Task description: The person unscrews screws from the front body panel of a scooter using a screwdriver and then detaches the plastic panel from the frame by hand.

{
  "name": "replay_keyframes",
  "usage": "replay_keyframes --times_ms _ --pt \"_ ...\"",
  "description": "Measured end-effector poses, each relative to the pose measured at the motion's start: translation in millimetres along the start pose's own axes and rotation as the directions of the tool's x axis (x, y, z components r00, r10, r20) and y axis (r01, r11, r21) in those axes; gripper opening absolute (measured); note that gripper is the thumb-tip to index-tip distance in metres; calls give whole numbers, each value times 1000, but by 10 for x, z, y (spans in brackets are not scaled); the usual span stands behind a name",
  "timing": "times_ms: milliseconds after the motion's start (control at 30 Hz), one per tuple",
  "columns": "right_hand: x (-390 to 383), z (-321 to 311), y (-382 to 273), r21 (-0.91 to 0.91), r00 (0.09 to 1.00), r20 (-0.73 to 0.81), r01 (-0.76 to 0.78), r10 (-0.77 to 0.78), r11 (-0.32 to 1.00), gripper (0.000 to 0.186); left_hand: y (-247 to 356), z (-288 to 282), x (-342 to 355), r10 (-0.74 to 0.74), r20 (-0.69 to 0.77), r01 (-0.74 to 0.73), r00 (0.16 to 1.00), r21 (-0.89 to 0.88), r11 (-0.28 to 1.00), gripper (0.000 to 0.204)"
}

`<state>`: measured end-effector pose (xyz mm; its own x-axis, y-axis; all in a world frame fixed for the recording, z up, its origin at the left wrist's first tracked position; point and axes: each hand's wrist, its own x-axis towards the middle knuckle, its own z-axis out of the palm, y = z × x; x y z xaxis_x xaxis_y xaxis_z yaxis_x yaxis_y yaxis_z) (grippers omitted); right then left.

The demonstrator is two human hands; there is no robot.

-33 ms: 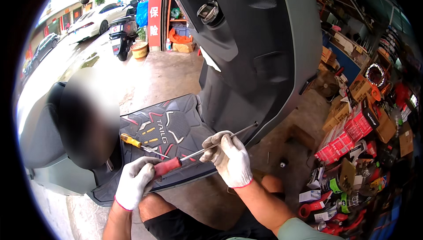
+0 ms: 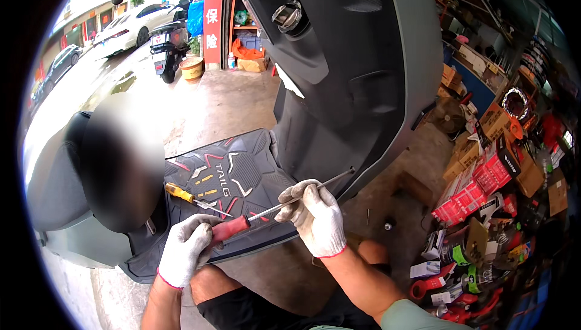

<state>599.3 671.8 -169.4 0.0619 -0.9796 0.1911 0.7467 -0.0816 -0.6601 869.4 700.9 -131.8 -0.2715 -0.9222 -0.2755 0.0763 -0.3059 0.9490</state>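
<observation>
A long screwdriver (image 2: pixel 230 229) with a red handle lies across both my gloved hands. My left hand (image 2: pixel 186 250) is closed round its handle. My right hand (image 2: pixel 315 218) pinches the thin metal shaft between thumb and fingers. The tip reaches a small hole (image 2: pixel 351 171) low on the dark front panel (image 2: pixel 333 130) of a scooter; whether it is seated in a screw is too small to tell. A second screwdriver (image 2: pixel 180 193), yellow-handled, rests on the scooter's patterned footboard mat (image 2: pixel 260 148), just beyond my left hand.
The scooter's seat (image 2: pixel 54 178) rises at the left, partly blurred. Red-and-white boxes (image 2: pixel 466 194), cartons and loose parts crowd the floor at the right. A small round metal part (image 2: pixel 388 227) lies on the concrete. Outside, a white car (image 2: pixel 130 30) and another scooter (image 2: pixel 167 51) stand parked.
</observation>
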Motion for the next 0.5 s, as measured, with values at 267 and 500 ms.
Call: replay_keyframes --times_ms 267,500 --pt "7 88 29 15 999 -29 23 -22 1000 24 -350 -9 -66 832 107 -592 544 752 290 38" --pt "17 37 60 7 998 -52 37 -37 999 25 -247 144 -133 314 -253 -286 915 140 948 31"
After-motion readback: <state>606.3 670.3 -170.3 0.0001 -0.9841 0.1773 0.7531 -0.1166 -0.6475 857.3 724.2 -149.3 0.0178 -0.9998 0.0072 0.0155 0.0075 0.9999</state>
